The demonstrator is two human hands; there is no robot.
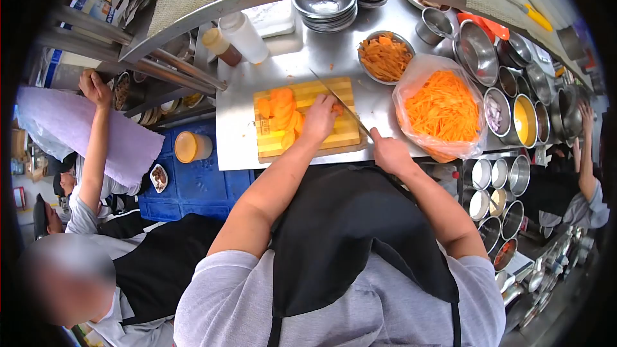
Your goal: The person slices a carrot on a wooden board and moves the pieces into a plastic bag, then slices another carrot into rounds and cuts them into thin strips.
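Observation:
My right hand (390, 152) is closed round the handle of a kitchen knife (348, 110), whose long blade slants up and left over the cutting board. With bent fingers, my left hand (319, 120) presses a piece of carrot (337, 109) against the board, right beside the blade. The yellow wooden cutting board (343, 139) lies near the counter's front edge. On its left half rests a heap of orange carrot slices (281, 110). Right of the knife, a clear plastic bag (400, 97) bulges with shredded carrot (443, 108).
Behind the board stand a metal bowl of carrot strips (385, 58), stacked metal bowls (326, 13) and squeeze bottles (244, 37). Metal containers (500, 115) line the right side. At left are a lidded tub (193, 146) on a blue surface (193, 186) and co-workers, one (160, 270) close by.

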